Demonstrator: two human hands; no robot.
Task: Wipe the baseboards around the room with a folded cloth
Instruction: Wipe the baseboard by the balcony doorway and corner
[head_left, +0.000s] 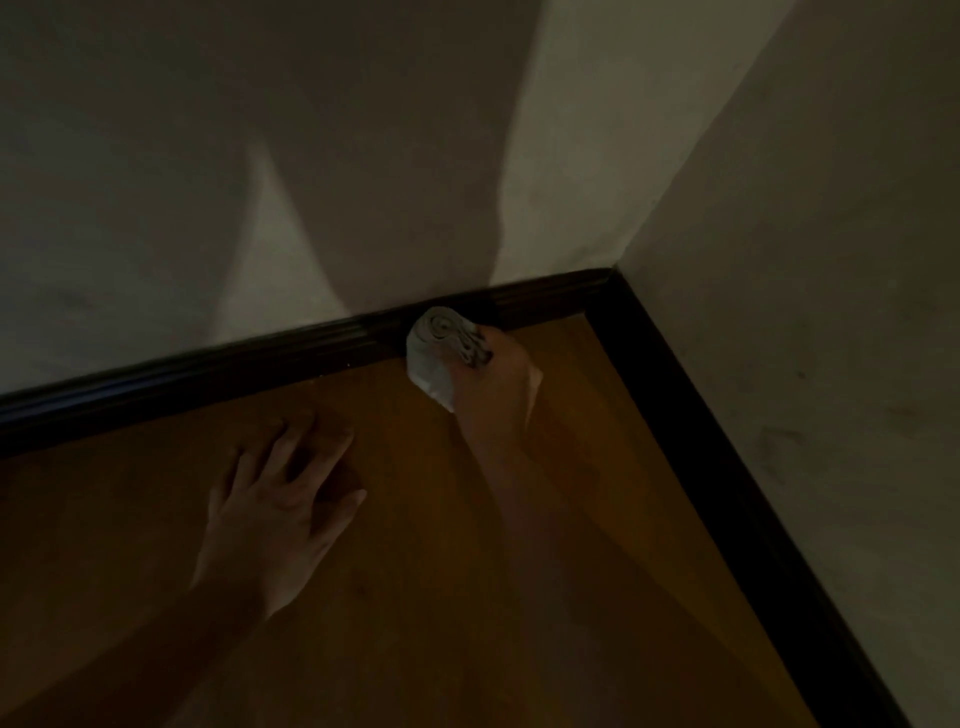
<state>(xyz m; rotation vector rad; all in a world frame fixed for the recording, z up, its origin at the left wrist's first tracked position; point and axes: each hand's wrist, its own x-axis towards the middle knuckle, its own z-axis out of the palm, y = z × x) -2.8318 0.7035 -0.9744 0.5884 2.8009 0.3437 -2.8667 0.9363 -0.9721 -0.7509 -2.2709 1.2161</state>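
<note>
**Dim room corner: cloth (435, 353) on the back baseboard (260, 358)**

Brown wood floor (467, 597) fills the low part of the view. Two pale walls meet in a corner (612, 275) up on the right. The back wall (156, 156) has big dark shadows on it. The side wall (831, 260) is lighter.

A dark baseboard runs along the foot of each wall. The back one slopes up from the left edge of the view to the corner. The side baseboard (727, 467) runs from the corner down to the bottom right. From the cloth, the back baseboard goes a short way right to the corner and a long way left.

The right hand (493, 379) reaches out over the floor. Its grip is closed round the pale, folded cloth. The hand is blurry, so each finger is hard to see. The cloth touches the back baseboard, near the corner, and hangs down almost to the floor.

The left hand (280, 499) lies flat on the floor, palm down. Its grip is spread wide and holds nothing. It is near the back baseboard but apart from it, and well to the left of the cloth.
</note>
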